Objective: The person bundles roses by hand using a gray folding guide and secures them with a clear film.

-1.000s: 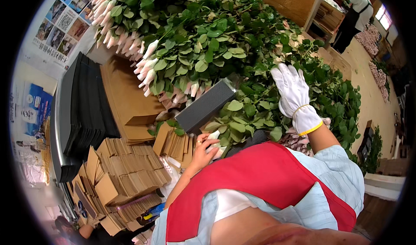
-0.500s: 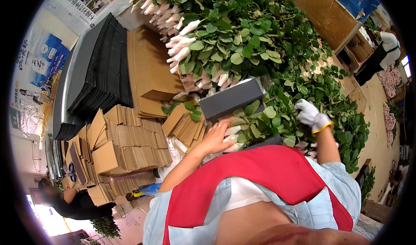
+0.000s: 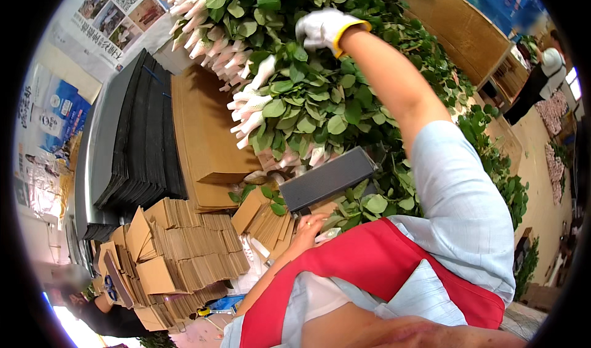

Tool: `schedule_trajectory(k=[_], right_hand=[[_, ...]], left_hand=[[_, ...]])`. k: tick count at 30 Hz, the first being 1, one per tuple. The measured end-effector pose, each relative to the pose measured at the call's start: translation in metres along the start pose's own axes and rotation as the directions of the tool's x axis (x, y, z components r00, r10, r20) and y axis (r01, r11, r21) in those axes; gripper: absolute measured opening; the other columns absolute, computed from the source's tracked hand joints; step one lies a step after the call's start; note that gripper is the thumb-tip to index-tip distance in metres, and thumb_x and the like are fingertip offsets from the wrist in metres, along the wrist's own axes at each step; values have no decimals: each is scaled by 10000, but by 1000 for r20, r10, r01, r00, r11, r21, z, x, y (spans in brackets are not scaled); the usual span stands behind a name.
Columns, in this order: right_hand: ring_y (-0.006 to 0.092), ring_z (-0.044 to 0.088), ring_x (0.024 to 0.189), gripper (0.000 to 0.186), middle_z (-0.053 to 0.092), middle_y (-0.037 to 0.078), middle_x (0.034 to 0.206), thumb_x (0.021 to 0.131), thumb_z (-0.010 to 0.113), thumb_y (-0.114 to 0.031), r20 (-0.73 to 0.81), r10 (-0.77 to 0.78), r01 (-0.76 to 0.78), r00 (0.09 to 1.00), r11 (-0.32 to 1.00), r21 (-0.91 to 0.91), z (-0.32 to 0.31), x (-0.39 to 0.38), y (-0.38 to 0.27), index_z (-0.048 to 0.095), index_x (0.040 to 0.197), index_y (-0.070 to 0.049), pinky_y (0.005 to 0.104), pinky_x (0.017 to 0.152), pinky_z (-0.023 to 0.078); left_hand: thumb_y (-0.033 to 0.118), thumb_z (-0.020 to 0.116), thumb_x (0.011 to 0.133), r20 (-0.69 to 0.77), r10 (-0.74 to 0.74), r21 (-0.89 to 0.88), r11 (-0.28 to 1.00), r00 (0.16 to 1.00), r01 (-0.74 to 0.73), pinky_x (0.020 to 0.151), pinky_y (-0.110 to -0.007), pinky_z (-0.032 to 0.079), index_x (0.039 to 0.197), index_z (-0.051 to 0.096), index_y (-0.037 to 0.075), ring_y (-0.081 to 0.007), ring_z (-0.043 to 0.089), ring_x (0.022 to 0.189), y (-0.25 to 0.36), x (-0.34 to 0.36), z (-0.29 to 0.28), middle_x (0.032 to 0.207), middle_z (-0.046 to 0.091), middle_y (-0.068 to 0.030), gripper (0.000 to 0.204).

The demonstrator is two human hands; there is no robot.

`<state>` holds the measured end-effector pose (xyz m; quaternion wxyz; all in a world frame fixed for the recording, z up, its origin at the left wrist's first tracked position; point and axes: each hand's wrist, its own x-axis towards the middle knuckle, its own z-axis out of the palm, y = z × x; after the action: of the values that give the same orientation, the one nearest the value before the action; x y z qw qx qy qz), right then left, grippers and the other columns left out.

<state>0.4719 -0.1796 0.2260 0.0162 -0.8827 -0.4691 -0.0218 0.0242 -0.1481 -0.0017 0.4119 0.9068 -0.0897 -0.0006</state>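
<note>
My right hand (image 3: 323, 31), in a white glove with a yellow cuff, is stretched out over a big heap of leafy cut flowers (image 3: 295, 99). Its fingers curl down among the leaves; what they hold, if anything, is hidden. Pale sleeves (image 3: 251, 111) wrap the flower heads along the heap's left side. My left hand (image 3: 309, 227) is bare, with a ring, and low in front of me. Its fingers reach forward, apart, beside a wrapped head (image 3: 327, 235) of a smaller bunch (image 3: 369, 203). Just beyond lies a long dark grey box (image 3: 327, 179).
Left of me are stacks of folded brown cardboard (image 3: 191, 243) and a tall stack of black sheets (image 3: 138, 145). A large cardboard box (image 3: 212, 132) stands beside the heap. A yellow-and-black cutter (image 3: 212, 311) lies nearby. One person (image 3: 542, 71) is far right, another (image 3: 101, 314) lower left.
My right hand has swung from the leaves at the right, up and left, to the far heap. My left hand stays near the grey box. The view has shifted slightly.
</note>
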Motion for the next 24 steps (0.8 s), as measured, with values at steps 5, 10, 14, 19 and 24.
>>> schedule_trajectory(k=[5,10,14,19,24], right_hand=[[315,672,724,251,676,137,811,745,646,-231,-463,-7,-126,886,958,-256,-65,-5,-8,642,960,-100,433,605,516],[346,668,733,137,662,112,737,755,596,-210,-754,226,-368,617,929,-23,10,-14,-16,648,856,-135,450,612,521],[304,670,755,178,689,122,815,777,603,-260,-634,300,-252,713,953,167,7,-44,7,707,871,-150,415,663,545],[270,669,854,221,680,63,835,737,647,-317,-11,129,-124,992,924,-361,59,-23,19,676,850,-129,509,898,402],[249,667,838,119,668,50,790,743,640,-190,-798,-171,-147,578,940,-308,20,-28,4,672,822,-107,461,1050,348]], left_hand=[[134,755,728,-168,-122,-446,894,978,35,1006,-387,398,1114,709,151,-326,464,1220,-9,-8,20,1324,474,-157,389],[145,765,731,-68,-177,-446,886,982,129,1015,-378,401,1154,694,192,-322,457,1240,-28,-20,39,1340,444,-152,432],[136,757,744,-79,-131,-392,915,988,90,1009,-377,416,1164,680,194,-313,436,1257,-23,-19,34,1353,427,-151,431],[86,761,745,-43,-230,-544,822,972,170,995,-372,437,1130,673,133,-312,434,1257,-30,-21,40,1382,394,-146,397],[50,759,730,-79,-182,-454,882,980,127,1016,-375,408,1109,673,125,-328,438,1263,-17,-6,20,1378,396,-161,395]])
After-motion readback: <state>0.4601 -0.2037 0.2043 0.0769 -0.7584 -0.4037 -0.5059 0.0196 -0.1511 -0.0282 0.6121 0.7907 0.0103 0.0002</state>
